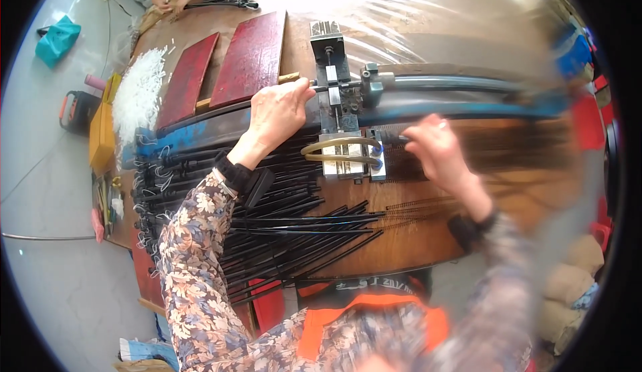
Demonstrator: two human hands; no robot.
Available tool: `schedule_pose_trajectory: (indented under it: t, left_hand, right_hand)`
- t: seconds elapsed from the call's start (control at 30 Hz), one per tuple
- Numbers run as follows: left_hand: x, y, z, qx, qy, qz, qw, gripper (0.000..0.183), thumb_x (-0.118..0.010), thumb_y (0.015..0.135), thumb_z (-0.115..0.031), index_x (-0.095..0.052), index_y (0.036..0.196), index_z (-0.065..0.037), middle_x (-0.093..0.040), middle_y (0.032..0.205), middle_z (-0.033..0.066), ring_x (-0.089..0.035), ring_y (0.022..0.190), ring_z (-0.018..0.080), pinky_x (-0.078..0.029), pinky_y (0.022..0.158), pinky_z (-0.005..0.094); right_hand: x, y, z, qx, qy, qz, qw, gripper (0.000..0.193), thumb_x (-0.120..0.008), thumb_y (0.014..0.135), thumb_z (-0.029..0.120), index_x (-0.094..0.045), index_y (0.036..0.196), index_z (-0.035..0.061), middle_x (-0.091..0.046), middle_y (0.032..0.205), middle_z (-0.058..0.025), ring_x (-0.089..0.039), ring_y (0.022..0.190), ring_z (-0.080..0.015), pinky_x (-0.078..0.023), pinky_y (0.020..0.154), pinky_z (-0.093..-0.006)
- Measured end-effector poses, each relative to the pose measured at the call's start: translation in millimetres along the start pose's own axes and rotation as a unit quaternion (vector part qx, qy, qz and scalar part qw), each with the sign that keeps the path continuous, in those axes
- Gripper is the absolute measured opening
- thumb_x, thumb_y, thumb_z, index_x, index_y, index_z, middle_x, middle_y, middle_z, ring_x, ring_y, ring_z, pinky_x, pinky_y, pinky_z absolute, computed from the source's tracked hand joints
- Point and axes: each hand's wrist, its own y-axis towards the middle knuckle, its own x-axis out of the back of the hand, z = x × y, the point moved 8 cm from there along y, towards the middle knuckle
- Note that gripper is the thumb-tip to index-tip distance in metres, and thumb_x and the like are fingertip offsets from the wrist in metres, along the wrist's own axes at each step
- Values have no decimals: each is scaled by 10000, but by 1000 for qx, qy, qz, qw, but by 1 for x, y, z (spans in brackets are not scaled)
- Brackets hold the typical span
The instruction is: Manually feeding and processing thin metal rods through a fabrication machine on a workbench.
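Observation:
My left hand (277, 112) is closed in a pinch at the left side of a metal clamping fixture (329, 108). Its fingertips grip the end of a thin black rod (322, 89), which runs into the fixture. My right hand (436, 150) is blurred by motion, right of the fixture's lower block (351, 156). Its fingers are curled together; whatever they hold, if anything, cannot be made out. Black rods (287, 238) with white string loops at their left ends lie in a pile below my left hand. Thin dark coil springs (421, 205) lie under my right hand.
Two dark red boards (249, 57) lie beyond my left hand, beside a heap of small white pieces (139, 91). A long blue-edged rail (461, 111) crosses the table. At the far left, another person's hands (172, 5) hold a bundle of black rods (224, 2).

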Motion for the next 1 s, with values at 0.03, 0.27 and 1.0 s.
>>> schedule_pose_trajectory:
  t: [0.03, 0.27, 1.0]
  left_hand:
    - [-3, 3, 4, 2, -5, 4, 1000, 178, -602, 957, -241, -590, 861, -92, -658, 752, 125, -679, 714, 340, -520, 592, 437]
    - [9, 8, -3, -171, 147, -63, 972, 162, -606, 968, -223, -537, 918, -86, -629, 745, 74, -658, 671, 268, -510, 551, 382]
    - [55, -114, -141, -104, 39, 116, 987, 384, -698, 819, -20, -679, 1198, -75, -495, 733, 63, -539, 653, 229, -457, 564, 367]
  right_hand:
    - [-1, -1, -3, -13, 8, 3, 1000, 210, -671, 839, -14, -659, 1042, 35, -648, 852, -130, -600, 822, -325, -461, 779, -420]
    - [-10, 3, 2, -45, -151, 51, 986, 293, -792, 755, 253, -642, 898, 47, -614, 819, -129, -598, 812, -334, -452, 797, -461]
    - [-16, -56, 73, 61, 36, -157, 985, 325, -786, 771, 92, -683, 1075, 39, -635, 741, -49, -604, 653, -221, -505, 599, -345]
